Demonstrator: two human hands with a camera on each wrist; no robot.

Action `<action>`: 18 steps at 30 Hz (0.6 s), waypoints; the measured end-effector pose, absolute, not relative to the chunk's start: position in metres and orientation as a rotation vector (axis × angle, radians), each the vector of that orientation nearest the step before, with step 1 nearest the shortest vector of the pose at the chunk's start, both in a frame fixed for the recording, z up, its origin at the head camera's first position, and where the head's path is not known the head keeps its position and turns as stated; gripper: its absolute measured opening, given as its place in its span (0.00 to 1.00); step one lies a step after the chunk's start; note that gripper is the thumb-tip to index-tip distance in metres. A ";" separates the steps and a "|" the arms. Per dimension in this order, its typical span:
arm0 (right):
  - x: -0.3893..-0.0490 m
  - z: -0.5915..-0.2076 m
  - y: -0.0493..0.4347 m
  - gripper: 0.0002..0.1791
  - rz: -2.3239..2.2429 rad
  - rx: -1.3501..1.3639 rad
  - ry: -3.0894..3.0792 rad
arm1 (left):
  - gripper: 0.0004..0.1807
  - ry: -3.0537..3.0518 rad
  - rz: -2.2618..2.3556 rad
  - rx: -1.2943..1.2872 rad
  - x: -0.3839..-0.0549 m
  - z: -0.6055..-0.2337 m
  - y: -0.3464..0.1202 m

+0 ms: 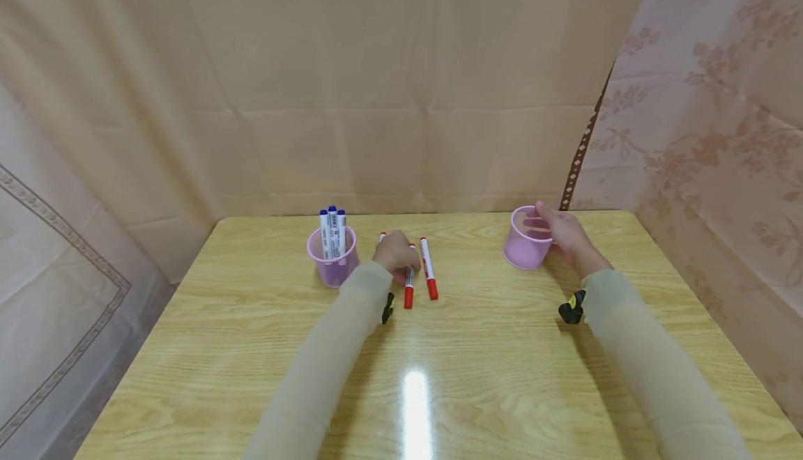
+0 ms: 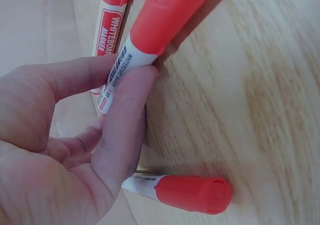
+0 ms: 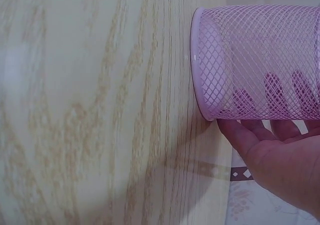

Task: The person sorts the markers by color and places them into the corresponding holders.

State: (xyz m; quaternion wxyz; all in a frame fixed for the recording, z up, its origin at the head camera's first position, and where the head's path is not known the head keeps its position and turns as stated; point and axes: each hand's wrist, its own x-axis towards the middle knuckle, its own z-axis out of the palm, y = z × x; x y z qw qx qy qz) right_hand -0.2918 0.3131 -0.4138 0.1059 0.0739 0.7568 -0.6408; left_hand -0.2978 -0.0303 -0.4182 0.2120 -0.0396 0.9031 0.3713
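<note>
My left hand (image 1: 396, 252) pinches a red whiteboard marker (image 2: 142, 45) between thumb and fingers, low over the tabletop. In the left wrist view, a second red marker (image 2: 109, 27) lies beyond the pinched one, and a third red marker (image 2: 190, 192) is partly covered by the hand. To the right of that hand in the head view lies a red marker (image 1: 428, 268). My right hand (image 1: 569, 238) holds a pink mesh pen cup (image 3: 260, 60) from its right side. Several of its fingers show through the mesh, and the cup stands upright on the table.
Left of the left hand, another pink mesh cup (image 1: 332, 272) stands upright with blue-capped markers (image 1: 334, 233) in it. The wood-grain table (image 1: 477, 362) meets a beige cloth (image 1: 389, 97) at its back edge. Patterned cloth (image 1: 728, 111) hangs along the right side.
</note>
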 end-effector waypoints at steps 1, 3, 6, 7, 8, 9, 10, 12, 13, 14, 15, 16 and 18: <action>-0.292 -0.414 0.313 0.44 -1.889 0.218 2.229 | 0.10 2.501 1.036 -0.109 -0.298 -0.418 -0.031; -0.292 -0.413 0.313 0.43 -1.883 0.214 2.234 | 0.09 2.483 1.055 -0.109 -0.298 -0.417 -0.032; -0.292 -0.412 0.313 0.42 -1.890 0.216 2.222 | 0.09 2.456 1.087 -0.114 -0.297 -0.414 -0.033; -0.291 -0.410 0.312 0.40 -1.897 0.223 2.207 | 0.10 2.446 1.096 -0.121 -0.296 -0.413 -0.033; -0.290 -0.408 0.311 0.38 -1.897 0.228 2.196 | 0.10 2.439 1.101 -0.125 -0.296 -0.412 -0.033; -0.289 -0.405 0.310 0.36 -1.904 0.234 2.180 | 0.10 2.431 1.104 -0.130 -0.296 -0.410 -0.033; -0.289 -0.403 0.309 0.34 -1.907 0.243 2.168 | 0.10 2.432 1.095 -0.131 -0.296 -0.409 -0.033; -0.288 -0.401 0.308 0.29 -1.910 0.252 2.153 | 0.10 2.432 1.077 -0.133 -0.298 -0.406 -0.032; -0.288 -0.400 0.308 0.29 -1.913 0.256 2.148 | 0.10 2.434 1.067 -0.129 -0.299 -0.405 -0.032; -0.289 -0.402 0.309 0.29 -1.912 0.256 2.151 | 0.09 2.435 1.058 -0.124 -0.301 -0.404 -0.032; -0.290 -0.404 0.310 0.29 -1.911 0.255 2.155 | 0.09 2.439 1.047 -0.116 -0.302 -0.403 -0.031; -0.292 -0.407 0.311 0.30 -1.908 0.256 2.161 | 0.08 2.442 1.041 -0.109 -0.302 -0.402 -0.030; -0.293 -0.412 0.314 0.34 -1.907 0.254 2.168 | 0.08 2.435 1.063 -0.101 -0.303 -0.399 -0.029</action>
